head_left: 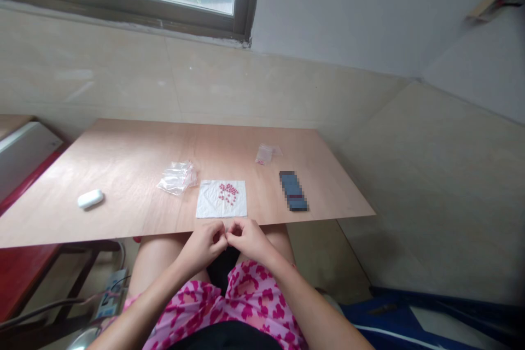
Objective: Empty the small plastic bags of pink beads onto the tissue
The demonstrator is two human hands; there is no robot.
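My left hand (200,246) and my right hand (248,239) are raised together just past the near edge of the plywood table (131,197). Their fingertips meet in front of my lap, and anything small between them is hidden. Just beyond the fingertips lies a white paper sheet (210,206) carrying a cluster of small red beads (228,192). A crumpled clear plastic bag (178,178) lies to its left, and a small clear bag (264,154) with a little red inside lies beyond it to the right.
A dark blue phone (293,191), partly blurred out, lies on the table's right side. A white oval case (91,198) lies at left. A red bench (24,279) stands at lower left, a power strip (110,292) below the table, and tiled walls behind.
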